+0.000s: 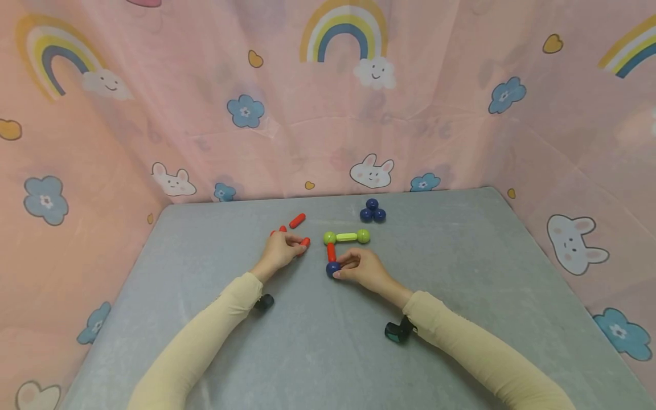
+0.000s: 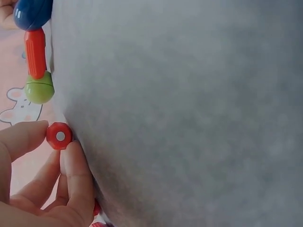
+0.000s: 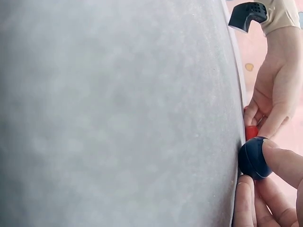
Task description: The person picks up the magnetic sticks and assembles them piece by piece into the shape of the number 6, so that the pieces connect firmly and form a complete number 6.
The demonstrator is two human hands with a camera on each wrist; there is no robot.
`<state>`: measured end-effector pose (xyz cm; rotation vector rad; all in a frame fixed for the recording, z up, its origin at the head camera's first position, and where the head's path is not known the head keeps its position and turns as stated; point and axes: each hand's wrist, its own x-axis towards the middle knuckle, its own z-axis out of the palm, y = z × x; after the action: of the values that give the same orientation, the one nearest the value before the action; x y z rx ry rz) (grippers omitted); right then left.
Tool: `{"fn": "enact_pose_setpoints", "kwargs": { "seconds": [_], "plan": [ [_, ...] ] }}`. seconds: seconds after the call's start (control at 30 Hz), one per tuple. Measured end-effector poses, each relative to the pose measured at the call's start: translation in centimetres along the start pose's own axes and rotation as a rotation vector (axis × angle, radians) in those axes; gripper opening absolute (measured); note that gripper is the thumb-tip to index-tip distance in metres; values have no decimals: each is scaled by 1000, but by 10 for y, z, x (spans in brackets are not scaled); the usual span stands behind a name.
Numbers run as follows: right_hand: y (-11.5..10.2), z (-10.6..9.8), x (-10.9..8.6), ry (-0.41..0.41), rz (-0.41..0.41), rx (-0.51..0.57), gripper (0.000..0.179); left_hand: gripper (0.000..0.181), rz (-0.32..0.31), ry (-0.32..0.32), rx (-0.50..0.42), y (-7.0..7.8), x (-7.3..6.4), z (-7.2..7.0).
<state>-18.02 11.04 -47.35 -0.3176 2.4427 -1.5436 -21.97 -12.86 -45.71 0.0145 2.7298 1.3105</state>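
My left hand [image 1: 279, 250] pinches a red magnetic rod [image 2: 59, 135] between thumb and fingertips; its end shows a pale round dot in the left wrist view. More red rods [image 1: 283, 229] lie just beyond that hand, partly hidden by it. With thumb and fingers, my right hand [image 1: 365, 270] holds a dark blue ball [image 1: 332, 269] at the near end of a joined piece. From this ball another red rod [image 1: 331, 252] runs away to a green ball [image 1: 329, 238]. A green rod [image 1: 346, 237] links that to a second green ball [image 1: 363, 236] on the right.
Several dark blue balls [image 1: 372, 214] sit clustered near the back edge of the grey table [image 1: 328, 353]. One loose red rod [image 1: 297, 220] lies behind the left hand. A pink printed curtain [image 1: 307, 136] surrounds the table's back and sides.
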Motion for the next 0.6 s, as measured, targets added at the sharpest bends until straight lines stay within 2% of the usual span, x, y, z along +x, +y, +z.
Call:
{"fn": "enact_pose_setpoints", "kwargs": {
  "seconds": [0.2,0.37,0.6],
  "plan": [
    [0,-1,-1,-1,-1,2,31,26,-35,-35,-22,1,-3,-2],
    [0,-1,0,-4,2,7,31,27,-75,-94,-48,5,-10,-1],
    [-1,-1,0,-19,3,29,31,25,-80,-151,-72,9,-20,2]
  ]
}}
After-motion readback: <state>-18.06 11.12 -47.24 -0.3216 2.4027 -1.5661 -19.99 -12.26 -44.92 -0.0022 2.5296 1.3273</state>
